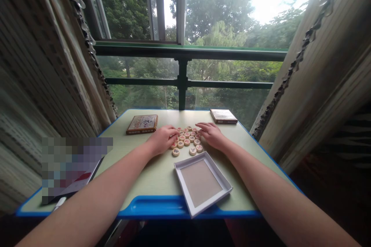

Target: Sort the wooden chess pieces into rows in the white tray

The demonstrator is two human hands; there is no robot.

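Several round wooden chess pieces (187,142) with red and dark characters lie clustered on the pale green table (150,177). My left hand (162,139) rests at the cluster's left side, fingers curled against the pieces. My right hand (211,134) lies flat at the cluster's right side, fingers stretched out and touching the pieces. An open white shallow box tray (202,182) sits nearer me, at the table's front edge, with nothing in it.
A brown box lid (142,124) lies at the back left and a second flat box (223,116) at the back right. A dark item (72,185) lies at the front left. Blue table rim (162,210), window railing (182,81) and curtains surround the table.
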